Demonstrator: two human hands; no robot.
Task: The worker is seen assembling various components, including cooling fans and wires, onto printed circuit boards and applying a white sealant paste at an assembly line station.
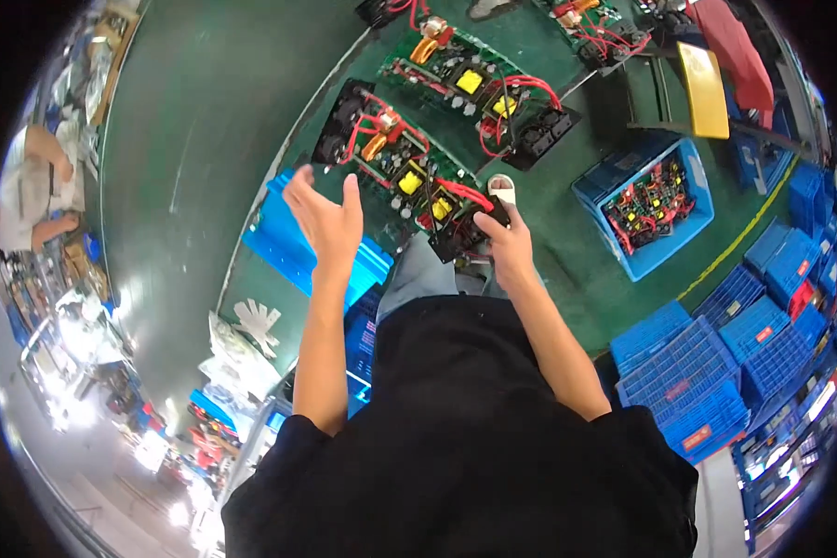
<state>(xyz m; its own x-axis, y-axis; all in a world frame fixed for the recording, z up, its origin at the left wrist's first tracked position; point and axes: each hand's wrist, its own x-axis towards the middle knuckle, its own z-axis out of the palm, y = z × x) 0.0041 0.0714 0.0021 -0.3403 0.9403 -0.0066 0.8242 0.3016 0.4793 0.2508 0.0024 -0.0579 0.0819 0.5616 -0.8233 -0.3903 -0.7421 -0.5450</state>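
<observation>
A long green circuit board (pixel 389 158) with yellow transformers, red wires and a black panel at each end lies slanted in front of me. My right hand (pixel 510 246) grips its near black end panel (pixel 460 232), thumb on top and the other fingers partly hidden. To the left of the board, my left hand (pixel 330 221) is raised with fingers apart and holds nothing. It is nearest to the far black panel (pixel 342 121), with a small gap showing between them. A second similar board (pixel 451 79) lies just beyond the first.
Another board (pixel 591 33) lies at the far right. A blue crate (pixel 637 265) filled with boards stands right of my foot; a blue bin (pixel 279 232) is below my left hand. Blue crates (pixel 684 372) are stacked at lower right, near a yellow-topped seat (pixel 704 90). Another person's arms (pixel 51 158) show far left.
</observation>
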